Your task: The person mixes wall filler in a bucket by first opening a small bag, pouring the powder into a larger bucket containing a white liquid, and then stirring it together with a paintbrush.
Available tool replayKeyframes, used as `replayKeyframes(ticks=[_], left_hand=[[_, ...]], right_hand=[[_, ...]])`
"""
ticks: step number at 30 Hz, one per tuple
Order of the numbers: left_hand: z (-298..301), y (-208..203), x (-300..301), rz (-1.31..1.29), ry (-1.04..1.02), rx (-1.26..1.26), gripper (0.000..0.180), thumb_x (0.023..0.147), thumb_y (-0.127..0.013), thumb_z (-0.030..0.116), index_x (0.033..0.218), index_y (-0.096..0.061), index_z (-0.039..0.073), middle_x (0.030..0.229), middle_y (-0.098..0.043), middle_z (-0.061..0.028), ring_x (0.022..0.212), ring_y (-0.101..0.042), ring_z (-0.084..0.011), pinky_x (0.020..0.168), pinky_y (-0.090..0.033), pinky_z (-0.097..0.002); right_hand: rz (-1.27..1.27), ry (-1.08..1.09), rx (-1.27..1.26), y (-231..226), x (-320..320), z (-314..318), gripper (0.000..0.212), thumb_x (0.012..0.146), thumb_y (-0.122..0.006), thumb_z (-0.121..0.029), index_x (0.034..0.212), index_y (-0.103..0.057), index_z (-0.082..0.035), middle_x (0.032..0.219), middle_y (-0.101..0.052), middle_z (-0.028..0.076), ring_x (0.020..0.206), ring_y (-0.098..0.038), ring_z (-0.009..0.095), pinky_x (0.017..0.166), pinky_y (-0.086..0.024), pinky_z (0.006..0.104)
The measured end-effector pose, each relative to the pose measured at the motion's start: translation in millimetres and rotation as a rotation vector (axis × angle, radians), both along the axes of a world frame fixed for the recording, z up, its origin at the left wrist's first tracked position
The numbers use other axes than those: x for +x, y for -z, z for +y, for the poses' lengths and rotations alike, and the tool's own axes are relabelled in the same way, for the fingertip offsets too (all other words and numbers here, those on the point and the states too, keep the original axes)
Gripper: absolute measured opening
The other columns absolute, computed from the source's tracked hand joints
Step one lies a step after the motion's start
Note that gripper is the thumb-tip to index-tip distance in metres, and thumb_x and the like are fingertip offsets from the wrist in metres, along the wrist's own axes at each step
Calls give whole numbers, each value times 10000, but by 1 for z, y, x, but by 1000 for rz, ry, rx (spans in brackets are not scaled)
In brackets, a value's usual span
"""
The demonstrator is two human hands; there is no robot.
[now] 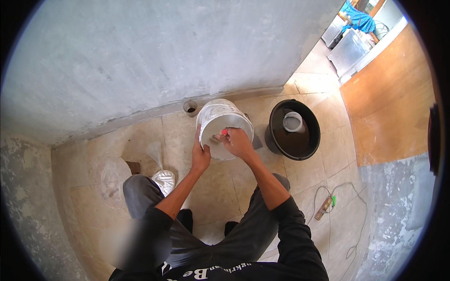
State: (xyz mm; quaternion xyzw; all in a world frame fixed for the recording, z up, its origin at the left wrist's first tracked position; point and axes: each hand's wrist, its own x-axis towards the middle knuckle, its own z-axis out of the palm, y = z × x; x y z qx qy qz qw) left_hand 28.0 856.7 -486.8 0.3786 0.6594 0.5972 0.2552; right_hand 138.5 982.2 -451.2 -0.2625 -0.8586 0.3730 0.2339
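A white bucket (216, 108), smeared with pale residue, is tipped toward me on the floor in front of my feet. My left hand (201, 157) grips its left rim, thumb and fingers on either side. Inside its mouth, my right hand (238, 143) is closed around a small red-handled tool (224, 132) with a pale brownish end. The tool's exact kind is hard to make out, being partly covered by my fingers. Greyish-white coating shows on the bucket's inner wall.
Right of the bucket stands a black tub (307, 150) of murky liquid with a white container (293, 122) in it. A clear cup (190, 108) is near the wall. Left lie a silvery bag (164, 181) and a round lid (112, 180); a power strip (323, 208) with cable lies right.
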Motion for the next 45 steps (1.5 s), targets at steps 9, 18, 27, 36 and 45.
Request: replayKeyframes(ticks=[9, 18, 27, 36, 45], left_hand=[[-5, 15, -2, -67, -9, -30, 783, 750, -323, -149, 1484, -169, 75, 1458, -330, -210, 1356, -329, -312, 1096, -261, -341], [-1, -2, 1, 16, -65, -36, 759, 763, -344, -146, 1476, -188, 66, 1447, -338, -225, 1347, -336, -340, 1086, -282, -356], [-1, -1, 8, 194, -230, -2, 743, 758, -335, -151, 1464, -227, 56, 1384, -414, -253, 1293, -416, -339, 1053, -338, -363], [-4, -11, -6, 151, -260, 16, 740, 736, -350, -147, 1449, -252, 28, 1387, -406, -254, 1301, -397, -345, 1063, -309, -345], [-18, -91, -33, 66, -165, 1, 682, 739, -375, -77, 1410, -256, -70, 1379, -404, -260, 1325, -364, -339, 1107, -244, -355]], right_hand=[[17, -147, -81, 16, 0, 6, 268, 776, -668, -186, 713, -588, 62, 634, -566, 230, 600, -571, 382, 561, -429, 426], [186, 256, -43, -2, -9, 2, 195, 801, -615, -133, 728, -594, 47, 627, -592, 211, 569, -601, 356, 531, -455, 398], [-55, 282, 69, 25, -10, 2, 277, 800, -599, -166, 632, -599, 54, 551, -567, 216, 529, -604, 356, 530, -462, 411], [81, 170, 48, 5, -11, 4, 252, 811, -625, -173, 705, -585, 52, 655, -594, 235, 589, -589, 381, 531, -457, 415], [281, 137, 168, -77, 16, -2, 139, 821, -673, -147, 905, -663, -36, 779, -635, 157, 737, -632, 293, 946, -420, 437]])
